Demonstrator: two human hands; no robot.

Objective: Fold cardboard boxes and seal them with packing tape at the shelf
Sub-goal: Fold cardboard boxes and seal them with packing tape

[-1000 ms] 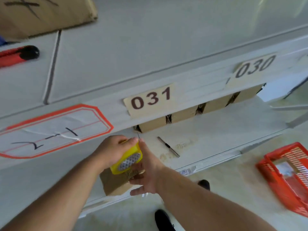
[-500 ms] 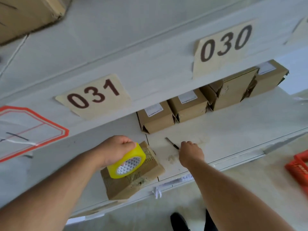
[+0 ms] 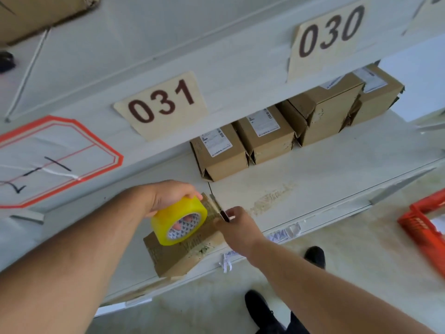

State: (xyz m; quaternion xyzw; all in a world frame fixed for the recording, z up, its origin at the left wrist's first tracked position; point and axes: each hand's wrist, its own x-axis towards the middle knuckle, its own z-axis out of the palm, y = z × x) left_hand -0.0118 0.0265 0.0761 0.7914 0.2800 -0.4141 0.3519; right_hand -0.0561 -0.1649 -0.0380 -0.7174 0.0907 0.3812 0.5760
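- The left hand (image 3: 168, 198) is curled round a yellow roll of packing tape (image 3: 179, 221), fingers through the core, holding it down on top of a small cardboard box (image 3: 178, 254).
- The right hand (image 3: 237, 227) pinches a small cutter (image 3: 220, 210) between thumb and fingers; its blade points up and away along the box's far right side, touching or just over the taped edge.
- The box lies at the front edge of the lower shelf (image 3: 313, 179), tilted to that edge, with clear tape wrinkled over its top.
- Toward the back of the same shelf a row of four sealed cardboard boxes (image 3: 267, 133) stands side by side, each with a white label on top.
- On the front lip of the shelf above are tags reading "031" (image 3: 161, 104) and "030" (image 3: 330, 32), and a red-bordered label (image 3: 55, 160) further left.
- A red plastic basket (image 3: 423, 225) sits on the floor at the right, and dark shoes (image 3: 261, 312) show below the shelf's front edge.
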